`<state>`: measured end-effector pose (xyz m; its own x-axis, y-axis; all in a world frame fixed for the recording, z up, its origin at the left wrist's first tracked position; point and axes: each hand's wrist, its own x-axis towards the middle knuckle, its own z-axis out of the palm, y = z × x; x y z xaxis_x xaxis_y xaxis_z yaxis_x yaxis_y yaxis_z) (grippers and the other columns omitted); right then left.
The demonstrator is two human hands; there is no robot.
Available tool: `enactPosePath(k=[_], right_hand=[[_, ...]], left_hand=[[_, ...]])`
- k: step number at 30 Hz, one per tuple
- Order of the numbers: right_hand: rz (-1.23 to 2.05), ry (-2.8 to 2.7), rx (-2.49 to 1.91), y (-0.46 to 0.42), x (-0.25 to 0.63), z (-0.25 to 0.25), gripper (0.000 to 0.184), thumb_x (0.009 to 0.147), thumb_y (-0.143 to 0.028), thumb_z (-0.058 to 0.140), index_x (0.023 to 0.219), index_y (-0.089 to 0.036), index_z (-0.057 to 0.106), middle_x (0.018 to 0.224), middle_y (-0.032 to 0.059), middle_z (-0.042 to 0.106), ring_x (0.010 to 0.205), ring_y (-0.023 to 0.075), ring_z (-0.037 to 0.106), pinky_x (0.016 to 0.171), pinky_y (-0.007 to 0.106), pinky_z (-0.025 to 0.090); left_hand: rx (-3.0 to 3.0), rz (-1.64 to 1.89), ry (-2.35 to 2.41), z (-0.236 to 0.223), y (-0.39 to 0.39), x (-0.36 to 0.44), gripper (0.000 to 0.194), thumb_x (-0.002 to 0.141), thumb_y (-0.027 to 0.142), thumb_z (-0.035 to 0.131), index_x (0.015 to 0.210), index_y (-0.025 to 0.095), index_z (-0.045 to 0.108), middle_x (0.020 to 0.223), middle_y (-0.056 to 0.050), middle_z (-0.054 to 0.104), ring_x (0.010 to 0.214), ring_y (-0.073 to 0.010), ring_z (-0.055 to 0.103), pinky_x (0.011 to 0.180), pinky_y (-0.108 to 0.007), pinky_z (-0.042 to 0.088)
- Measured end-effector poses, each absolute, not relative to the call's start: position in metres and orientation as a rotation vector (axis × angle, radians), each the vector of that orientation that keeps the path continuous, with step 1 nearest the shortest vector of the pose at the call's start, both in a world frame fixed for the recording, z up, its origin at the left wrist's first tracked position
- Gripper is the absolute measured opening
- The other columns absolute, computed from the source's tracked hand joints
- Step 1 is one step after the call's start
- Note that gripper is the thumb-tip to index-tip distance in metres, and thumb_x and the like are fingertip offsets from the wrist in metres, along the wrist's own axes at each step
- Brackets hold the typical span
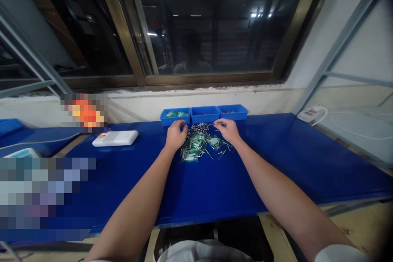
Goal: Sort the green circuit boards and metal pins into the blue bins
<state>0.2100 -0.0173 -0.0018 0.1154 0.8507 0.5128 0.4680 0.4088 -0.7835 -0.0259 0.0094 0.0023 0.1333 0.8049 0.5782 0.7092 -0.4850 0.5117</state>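
Pins (196, 139), steel, in a loose heap with green packets (189, 156) near the back edge of the bench (215, 188), just in front of three blue trays (205, 115). Left hand (176, 136) curled against the heap's left side, hold unclear. Right hand (229, 129) half-closed above its upper right, fingertips pinched, any hold too small to tell. White case (115, 138) lies well left.

Blue workbench (215, 196) with loose pins (196, 141), blue bins (205, 115), white box (115, 138)

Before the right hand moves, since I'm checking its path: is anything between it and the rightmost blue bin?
Nothing visible stands in the way: only a narrow strip of blue bench top separates the right hand from the rightmost blue bin. The pile of metal pins lies to the hand's left.
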Motion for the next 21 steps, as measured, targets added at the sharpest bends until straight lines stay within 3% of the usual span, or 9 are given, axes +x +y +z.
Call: enactPosePath(k=[6,15,18,21], right_hand=[[0.131,-1.674,-1.326,-0.018,0.216,-0.003,0.018,0.070,-0.020,0.056,0.082,-0.021,0.069,0.077,0.0018,0.069,0.082,0.0184,0.059,0.078,0.031,0.045],[0.024,-1.776,-1.468,-0.007,0.214,0.008,0.016,0.073,-0.023,0.055,0.080,-0.021,0.069,0.074,0.0029,0.068,0.083,0.0206,0.057,0.079,0.033,0.044],[0.050,-1.764,-1.428,0.000,0.210,0.011,0.034,0.073,-0.020,0.053,0.105,-0.021,0.065,0.092,0.0047,0.069,0.096,0.0223,0.054,0.089,0.036,0.042],[0.176,-1.885,-1.412,0.000,0.207,0.011,0.072,0.068,-0.018,0.058,0.137,-0.022,0.038,0.123,0.0079,0.056,0.119,0.0260,0.042,0.098,0.041,0.036]], left_hand=[[2.383,1.001,1.732,-0.005,0.012,-0.027,0.034,0.084,0.032,0.046,0.110,0.015,0.060,0.112,-0.010,0.062,0.107,-0.0237,0.055,0.095,-0.034,0.041],[2.272,0.633,1.966,-0.008,0.012,-0.021,0.048,0.085,0.046,0.040,0.115,0.014,0.059,0.127,-0.015,0.054,0.126,-0.0275,0.040,0.101,-0.038,0.033],[2.271,0.613,1.970,-0.007,0.011,-0.021,0.047,0.086,0.045,0.039,0.115,0.013,0.059,0.128,-0.016,0.052,0.127,-0.0272,0.039,0.102,-0.038,0.032],[2.265,0.612,1.959,-0.007,0.011,-0.021,0.048,0.086,0.045,0.038,0.118,0.014,0.057,0.130,-0.015,0.051,0.127,-0.0262,0.039,0.102,-0.037,0.032]])
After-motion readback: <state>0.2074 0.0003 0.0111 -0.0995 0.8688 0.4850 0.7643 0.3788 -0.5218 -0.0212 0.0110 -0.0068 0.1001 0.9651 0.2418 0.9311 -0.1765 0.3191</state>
